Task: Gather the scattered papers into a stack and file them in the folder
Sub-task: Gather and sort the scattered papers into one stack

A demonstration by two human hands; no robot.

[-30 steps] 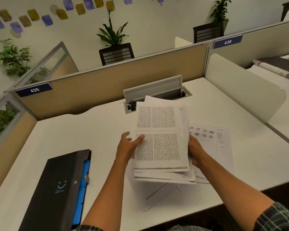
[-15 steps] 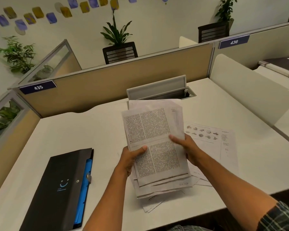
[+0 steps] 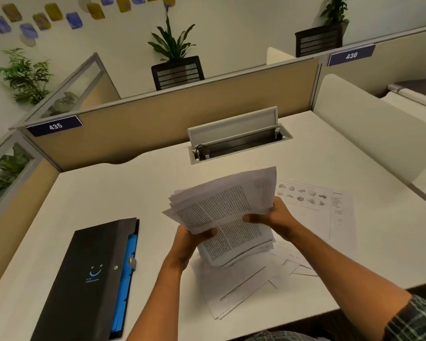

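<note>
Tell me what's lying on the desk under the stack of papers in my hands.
Under the held stack, loose sheets with line drawings lie on the desk, and one with small pictures sits to the right. Whatever lies directly beneath the stack and hands is covered.

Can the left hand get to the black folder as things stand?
Probably not yet: the left hand grips the paper stack together with the right hand. The path to the black folder looks clear otherwise.

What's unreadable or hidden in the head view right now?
- Stack of papers: print too small and blurred to read.
- Loose sheets on the desk: partly covered by the stack and both forearms.
- Folder: closed, contents hidden; near end cut by the bottom edge.
- Left hand fingers: behind the stack.
</note>
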